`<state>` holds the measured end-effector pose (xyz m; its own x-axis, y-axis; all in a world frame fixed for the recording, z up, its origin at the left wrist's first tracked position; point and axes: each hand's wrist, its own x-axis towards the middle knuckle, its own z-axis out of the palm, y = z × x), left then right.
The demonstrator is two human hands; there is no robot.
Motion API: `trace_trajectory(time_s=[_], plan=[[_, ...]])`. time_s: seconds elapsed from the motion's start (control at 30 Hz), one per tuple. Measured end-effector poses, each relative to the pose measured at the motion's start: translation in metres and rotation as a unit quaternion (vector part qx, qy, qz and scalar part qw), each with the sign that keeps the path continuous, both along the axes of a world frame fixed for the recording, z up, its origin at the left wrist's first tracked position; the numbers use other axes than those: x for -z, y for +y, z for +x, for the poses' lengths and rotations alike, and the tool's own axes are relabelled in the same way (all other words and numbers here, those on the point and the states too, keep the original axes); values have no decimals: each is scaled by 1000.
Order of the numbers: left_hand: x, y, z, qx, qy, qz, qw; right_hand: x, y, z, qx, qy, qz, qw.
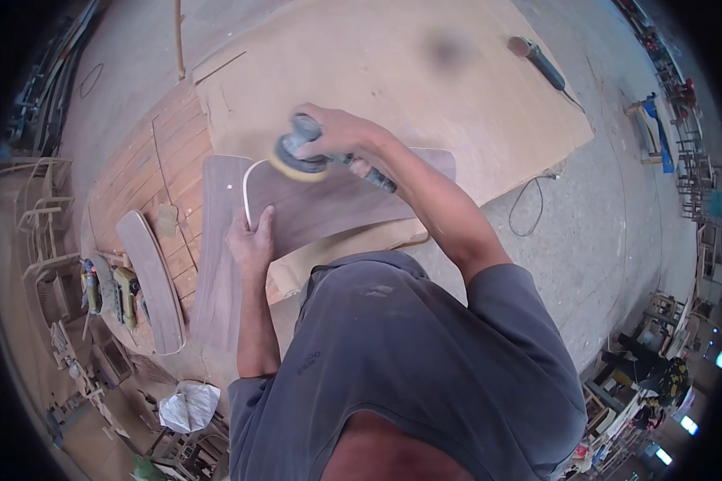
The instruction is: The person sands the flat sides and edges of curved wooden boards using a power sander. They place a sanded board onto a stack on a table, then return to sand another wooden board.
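Note:
A curved wooden panel (349, 192) with a pale edge lies across the near side of the work surface. My left hand (252, 239) grips its left end, with the thumb on the top face. In my right hand (333, 135) is a round sander (297, 152) with a yellowish pad, held at the panel's upper left corner. The sander's pad is slightly tilted, and its dark handle end points right, under my forearm. Another wooden panel (217, 240) lies beneath and to the left of my left hand.
A narrow curved wooden piece (154, 280) lies at the left, beside a yellow-green tool (126, 293). An angle grinder (541, 64) with a cord rests at the board's upper right. A white plastic bag (189, 406) is at the lower left.

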<state>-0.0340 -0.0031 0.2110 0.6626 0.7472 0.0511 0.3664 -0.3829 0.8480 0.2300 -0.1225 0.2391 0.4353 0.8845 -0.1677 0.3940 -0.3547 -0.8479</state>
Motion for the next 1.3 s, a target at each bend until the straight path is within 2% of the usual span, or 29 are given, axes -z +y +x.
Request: trace_trajectory(time_s=[0.13, 0.23, 0.3, 0.37, 0.4, 0.47, 0.57, 0.67, 0.77, 0.87, 0.97, 1.03, 1.17, 1.27, 1.3], plan=[[12, 9, -2, 1, -10, -7, 1000, 86, -55, 37, 94, -44, -127, 986], [23, 22, 3, 2, 17, -37, 999, 132, -107, 58, 173, -97, -238, 951], [25, 32, 13, 3, 45, -100, 994, 148, -132, 62, 207, -166, -318, 910], [22, 50, 34, 3, 70, -190, 979, 155, -148, 66, 190, -194, -369, 889], [30, 59, 39, -15, -27, -279, 960, 148, -149, 64, 193, -185, -356, 896], [63, 73, 43, -40, -216, -432, 875, 136, -147, 59, 200, -155, -330, 909], [139, 71, 26, -139, -291, -449, 833, 120, -123, 62, 214, -44, -191, 957], [146, 34, 15, -182, -216, -454, 845, 104, -66, 62, 193, 2, -109, 975], [174, 24, 10, -146, -118, -397, 898, 107, 5, 64, 124, 28, -67, 990], [160, 18, 10, -133, -163, -415, 885, 94, 69, 49, 41, -2, -68, 997], [149, 18, 12, -98, -164, -390, 901, 93, 113, 26, -9, -30, -73, 997], [147, 19, 13, -96, -154, -396, 900, 89, 128, 13, -43, -33, -79, 995], [139, 20, 17, -82, -130, -364, 919, 78, 130, -21, -121, -180, -94, 972], [125, 29, 22, 24, -102, -372, 922, 45, 121, -46, -151, -212, -141, 955], [116, 31, 19, 41, -120, -419, 899, 45, 116, -45, -134, -206, -135, 960]])
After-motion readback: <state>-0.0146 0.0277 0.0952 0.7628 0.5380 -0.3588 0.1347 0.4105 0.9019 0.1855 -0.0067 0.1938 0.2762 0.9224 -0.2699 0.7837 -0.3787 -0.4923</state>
